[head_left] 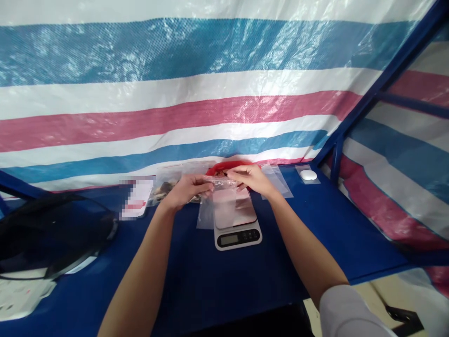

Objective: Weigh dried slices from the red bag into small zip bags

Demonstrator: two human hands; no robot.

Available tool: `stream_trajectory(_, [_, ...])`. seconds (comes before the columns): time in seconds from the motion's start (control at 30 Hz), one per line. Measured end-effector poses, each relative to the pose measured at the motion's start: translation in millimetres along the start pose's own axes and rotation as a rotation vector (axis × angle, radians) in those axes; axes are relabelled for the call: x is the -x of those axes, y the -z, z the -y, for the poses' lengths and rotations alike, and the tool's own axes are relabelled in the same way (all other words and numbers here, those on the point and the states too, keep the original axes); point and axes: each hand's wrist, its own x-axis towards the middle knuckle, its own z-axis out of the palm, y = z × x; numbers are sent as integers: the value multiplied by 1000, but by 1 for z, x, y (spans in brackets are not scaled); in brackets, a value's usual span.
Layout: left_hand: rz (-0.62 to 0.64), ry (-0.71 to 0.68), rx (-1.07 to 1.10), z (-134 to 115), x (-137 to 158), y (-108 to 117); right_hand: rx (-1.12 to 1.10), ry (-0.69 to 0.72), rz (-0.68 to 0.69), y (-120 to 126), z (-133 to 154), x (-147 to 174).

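Between my two hands hangs a clear plastic bag [206,213], its upper edge pinched at both ends. My left hand [187,189] grips the left end with thumb and fingers closed. On the other end, my right hand [253,179] has its fingers bent around the bag's edge. Below and partly seen through the plastic lies a white digital kitchen scale [238,238] with a metal plate and a dark display strip. Right behind my hands is a red container [224,164], whose brownish contents are mostly hidden.
A clear bag with dark and pale pieces [164,189] lies left of my hands. Flat clear bags [278,180] and a small white case [308,175] are to the right. At far left sit a phone [138,197], a black mesh item [52,234] and a white power strip [21,297].
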Motion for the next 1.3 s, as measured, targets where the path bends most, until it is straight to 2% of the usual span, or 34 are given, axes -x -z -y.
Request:
stream_trajectory(0.07, [35, -2, -47, -2, -3, 4, 65, 25, 64, -2, 2, -3])
stream_trajectory(0.13, [17, -30, -104, 1, -6, 3, 117, 30, 103, -4, 2, -6])
stream_trajectory(0.23, [-103, -106, -220, 8, -9, -1, 171, 33, 122, -4, -1, -8])
stream_trajectory(0.37, [-363, -274, -466, 6, -7, -9, 248, 30, 66, 3, -4, -10])
stream_trajectory(0.43, [-401, -361, -565, 1, -5, -16, 299, 34, 45, 6, -2, -10])
stream_trajectory(0.5, [-372, -375, -597, -2, -5, -24, 357, 53, 48, 8, 2, -9])
stream_trajectory(0.63, [-266, -192, -510, 4, -11, -38, 501, 125, 84, 8, 11, -4])
stream_trajectory(0.77, [-239, -26, -247, 16, -17, -43, 605, 163, 118, 5, 16, -1])
stream_trajectory(0.9, [-201, 79, -11, 19, -19, -42, 596, 158, 150, 2, 16, 0])
stream_trajectory(1.03, [-162, 134, 128, 19, -19, -39, 481, 82, 210, 3, 14, 0])
stream_trajectory(1.3, [-135, 121, 203, 19, -18, -40, 301, -108, 206, 6, 18, 1])
